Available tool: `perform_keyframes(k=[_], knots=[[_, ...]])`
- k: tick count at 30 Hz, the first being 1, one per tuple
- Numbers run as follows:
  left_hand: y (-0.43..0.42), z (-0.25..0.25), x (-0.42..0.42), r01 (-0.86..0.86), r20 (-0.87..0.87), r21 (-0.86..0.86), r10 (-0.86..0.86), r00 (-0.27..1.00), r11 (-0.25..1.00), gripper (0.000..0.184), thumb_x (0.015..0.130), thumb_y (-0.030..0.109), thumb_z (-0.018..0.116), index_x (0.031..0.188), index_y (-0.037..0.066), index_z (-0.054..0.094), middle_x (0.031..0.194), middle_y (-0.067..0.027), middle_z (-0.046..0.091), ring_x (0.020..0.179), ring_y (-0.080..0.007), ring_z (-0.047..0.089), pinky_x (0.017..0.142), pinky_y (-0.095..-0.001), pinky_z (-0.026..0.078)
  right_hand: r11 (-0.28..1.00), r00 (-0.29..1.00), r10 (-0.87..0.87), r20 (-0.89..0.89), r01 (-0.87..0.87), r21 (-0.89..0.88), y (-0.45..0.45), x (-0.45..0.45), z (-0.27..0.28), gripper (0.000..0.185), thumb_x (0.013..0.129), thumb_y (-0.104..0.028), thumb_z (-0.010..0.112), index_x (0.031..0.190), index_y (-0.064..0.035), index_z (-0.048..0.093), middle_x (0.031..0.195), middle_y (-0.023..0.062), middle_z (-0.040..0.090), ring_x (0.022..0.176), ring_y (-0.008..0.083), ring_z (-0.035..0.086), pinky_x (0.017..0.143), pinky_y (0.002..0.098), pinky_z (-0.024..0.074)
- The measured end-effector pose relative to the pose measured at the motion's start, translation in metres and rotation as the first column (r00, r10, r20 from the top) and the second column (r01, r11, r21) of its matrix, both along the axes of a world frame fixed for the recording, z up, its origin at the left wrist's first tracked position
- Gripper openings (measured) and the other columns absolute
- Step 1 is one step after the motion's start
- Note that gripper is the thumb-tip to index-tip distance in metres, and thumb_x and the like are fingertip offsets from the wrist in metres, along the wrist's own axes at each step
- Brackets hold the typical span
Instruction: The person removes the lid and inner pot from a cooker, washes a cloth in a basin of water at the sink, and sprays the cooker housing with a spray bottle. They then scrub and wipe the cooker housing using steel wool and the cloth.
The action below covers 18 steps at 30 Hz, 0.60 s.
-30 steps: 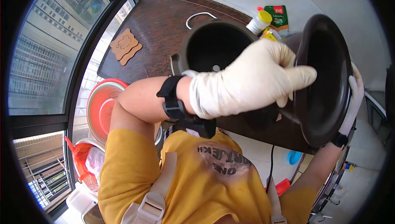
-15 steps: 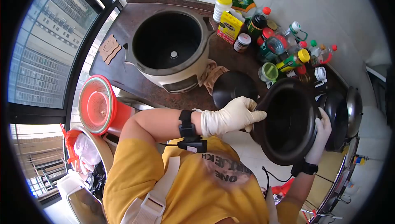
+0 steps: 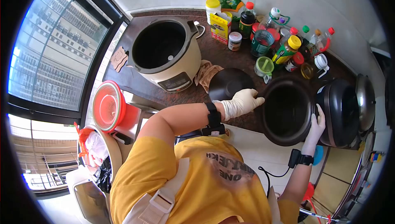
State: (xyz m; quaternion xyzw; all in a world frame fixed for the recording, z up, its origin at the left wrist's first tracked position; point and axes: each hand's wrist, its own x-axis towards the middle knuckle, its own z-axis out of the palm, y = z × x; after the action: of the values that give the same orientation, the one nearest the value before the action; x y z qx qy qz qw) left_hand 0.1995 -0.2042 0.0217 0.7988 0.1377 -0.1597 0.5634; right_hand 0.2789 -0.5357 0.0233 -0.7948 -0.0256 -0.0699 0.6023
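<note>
A black, wide-rimmed inner pot (image 3: 286, 110) is between my hands at the counter's front edge, its opening facing up toward me. My gloved left hand (image 3: 242, 103) is closed at the pot's left side, thumb at the rim and the other fingers partly hidden. On the opposite side, my gloved right hand (image 3: 317, 124) grips the right rim with its fingers upward. Behind my left hand lies a round black lid (image 3: 231, 85). Further left stands a beige electric cooker (image 3: 173, 65) with a display panel and a dark, hollow inside.
Bottles and jars crowd the back right, including a green-lidded jug (image 3: 264, 66). A brown cloth (image 3: 207, 75) lies beside the cooker. Right of the pot stands a black appliance (image 3: 339, 110). Red basins (image 3: 109, 106) sit at the left near the window.
The pot has moved slightly up in the view and appears more level, with both hands moving along. My view has shifted, so the cooker and bottles appear displaced.
</note>
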Motion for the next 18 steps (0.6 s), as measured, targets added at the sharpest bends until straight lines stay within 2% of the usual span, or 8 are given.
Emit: perform_keyframes(k=[3,5,9,13,15,18], knots=[[-0.004,-0.018,0.013,-0.011,0.031,0.044,0.009,0.999,0.999,0.047,0.095,0.036,0.067,0.116,-0.005,0.066,0.086,-0.0102,0.069,0.069,-0.0165,0.067,0.065,-0.031,0.056,0.999,1.0,-0.021,-0.001,0.021,-0.044,0.001,0.002,-0.005,0.047,0.09,0.007,0.054,0.136,-0.0015,0.06,0.14,0.0089,0.059,0.131,0.0195,0.051,0.118,0.0361,0.0274],[-0.005,-0.022,0.02,-0.024,0.086,0.079,0.017,0.996,0.997,0.047,0.095,0.036,0.067,0.116,-0.006,0.066,0.087,-0.0113,0.07,0.072,-0.0173,0.068,0.066,-0.031,0.056,1.0,1.0,-0.019,-0.02,0.019,-0.003,0.0,0.002,-0.007,0.047,0.09,0.006,0.054,0.136,-0.0026,0.06,0.14,0.0086,0.059,0.132,0.0198,0.05,0.119,0.037,0.0262],[-0.009,-0.018,0.034,-0.017,0.142,0.199,-0.011,0.99,0.98,0.052,0.095,0.038,0.066,0.122,-0.006,0.064,0.092,-0.014,0.071,0.075,-0.0207,0.069,0.069,-0.0329,0.056,0.999,0.999,-0.033,-0.01,0.033,0.01,-0.002,0.002,-0.007,0.047,0.092,0.005,0.053,0.137,-0.002,0.058,0.141,0.0091,0.058,0.132,0.0203,0.05,0.118,0.0356,0.0287],[-0.02,-0.01,0.048,0.001,0.124,0.187,-0.024,0.992,0.982,0.055,0.095,0.04,0.066,0.125,-0.006,0.062,0.093,-0.0157,0.07,0.075,-0.0218,0.069,0.069,-0.0335,0.056,0.995,0.996,-0.084,-0.018,0.085,0.053,-0.005,0.001,0.0,0.045,0.093,0.004,0.051,0.138,0.0,0.057,0.142,0.0096,0.057,0.132,0.0206,0.05,0.117,0.0342,0.031],[-0.023,-0.01,0.055,0.008,0.177,0.243,-0.052,0.983,0.97,0.055,0.094,0.041,0.066,0.125,-0.005,0.063,0.094,-0.0173,0.07,0.077,-0.0234,0.07,0.073,-0.0346,0.056,0.995,0.997,-0.083,0.002,0.083,0.05,-0.011,0.004,-0.008,0.044,0.094,0.002,0.05,0.138,0.0006,0.057,0.143,0.0096,0.057,0.132,0.0205,0.05,0.117,0.0344,0.031],[-0.019,-0.004,0.057,0.047,0.135,0.223,-0.078,0.988,0.974,0.05,0.093,0.04,0.068,0.119,-0.003,0.065,0.098,-0.017,0.072,0.086,-0.0263,0.071,0.078,-0.0366,0.056,0.99,0.99,-0.138,0.034,0.137,0.02,-0.013,-0.003,-0.007,0.039,0.104,-0.015,0.045,0.138,-0.001,0.057,0.144,0.0094,0.055,0.133,0.0206,0.049,0.114,0.0343,0.0341]])
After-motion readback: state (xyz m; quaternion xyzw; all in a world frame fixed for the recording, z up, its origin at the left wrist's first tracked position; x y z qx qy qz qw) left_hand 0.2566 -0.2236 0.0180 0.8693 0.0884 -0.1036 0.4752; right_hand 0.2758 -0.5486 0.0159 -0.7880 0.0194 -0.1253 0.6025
